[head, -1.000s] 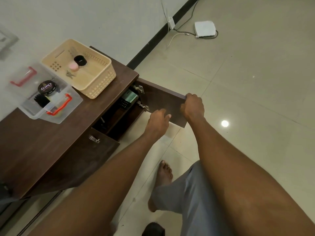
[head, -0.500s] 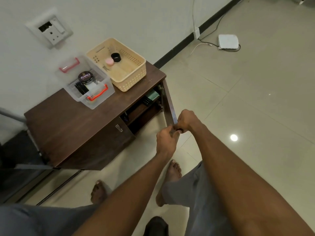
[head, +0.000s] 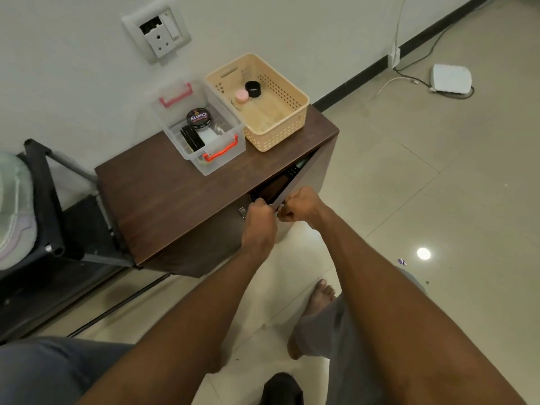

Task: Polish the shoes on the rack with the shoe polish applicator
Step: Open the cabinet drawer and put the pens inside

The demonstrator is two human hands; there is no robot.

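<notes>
Both hands, the left hand (head: 258, 222) and right hand (head: 298, 207), are gripping the cabinet door (head: 304, 182) edge. Fingers are risking a pinch if it is swinging shut fast.

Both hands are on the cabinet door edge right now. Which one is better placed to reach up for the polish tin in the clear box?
Probably the left hand. It sits on the side of the door edge nearer the clear box, where the polish tin lies. The right hand would have to cross over the left arm.
</notes>
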